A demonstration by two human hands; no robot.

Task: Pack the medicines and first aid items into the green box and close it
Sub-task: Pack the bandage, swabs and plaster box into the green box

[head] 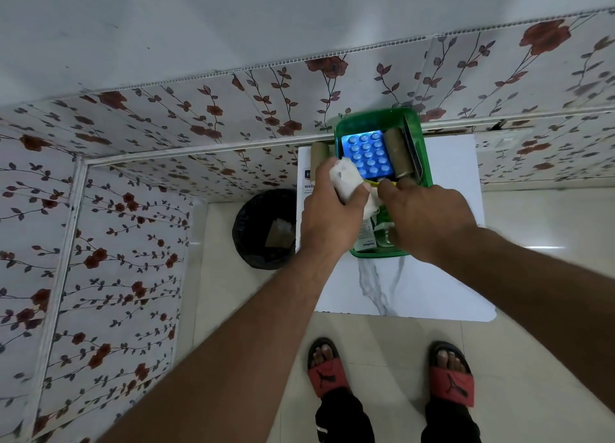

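Note:
The green box stands open on a white marble-patterned top. Inside it lie a blue blister pack of tablets, a brown bandage roll and a dark flat item along the right wall. My left hand grips a white gauze roll over the box's left front part. My right hand pinches the loose gauze end beside it and covers the box's front. A small white medicine carton shows under my hands. Another brown roll lies outside, left of the box.
A black-lined waste bin stands on the floor left of the white top. Flower-patterned wall panels close in the left and back. My feet in red and black slippers stand on the tiled floor in front.

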